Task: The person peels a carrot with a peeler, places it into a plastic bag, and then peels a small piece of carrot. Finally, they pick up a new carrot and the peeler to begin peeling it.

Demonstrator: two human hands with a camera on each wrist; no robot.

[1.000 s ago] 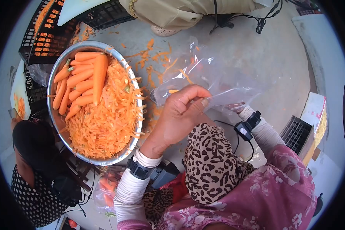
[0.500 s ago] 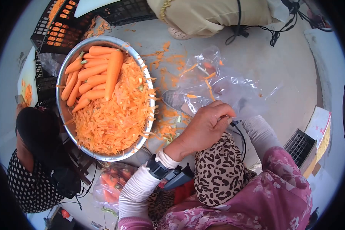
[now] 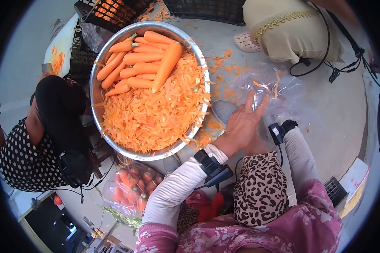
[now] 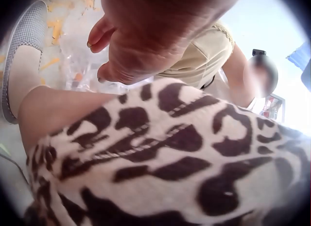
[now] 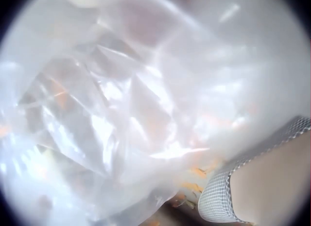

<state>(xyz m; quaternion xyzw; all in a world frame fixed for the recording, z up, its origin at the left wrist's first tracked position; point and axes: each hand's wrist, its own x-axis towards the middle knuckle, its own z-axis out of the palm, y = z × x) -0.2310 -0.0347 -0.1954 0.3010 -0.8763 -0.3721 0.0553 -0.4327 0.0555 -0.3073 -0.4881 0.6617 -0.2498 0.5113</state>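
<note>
A clear plastic bag (image 3: 297, 90) with orange peel strips on it lies low over the floor, right of the basin. My left hand (image 3: 243, 126) reaches to its near side with fingers extended, seeming to touch the film; in the left wrist view that hand (image 4: 150, 36) hangs above the patterned knee. The right hand (image 3: 282, 116) is at the bag, blurred behind or within the film, so its fingers are hidden. Crumpled plastic (image 5: 112, 119) fills most of the right wrist view.
A metal basin (image 3: 204, 90) holds whole carrots (image 3: 166, 67) and a heap of peelings (image 3: 147, 120). Bagged carrots (image 3: 133, 185) stand below it. Black crates (image 3: 204, 9), a shoe (image 3: 224, 110), cables and two other people surround the work.
The head view has shifted, putting the basin farther right. My left hand has gone from pinching the bag's edge to extended fingers at the bag. The right wrist has come back into view.
</note>
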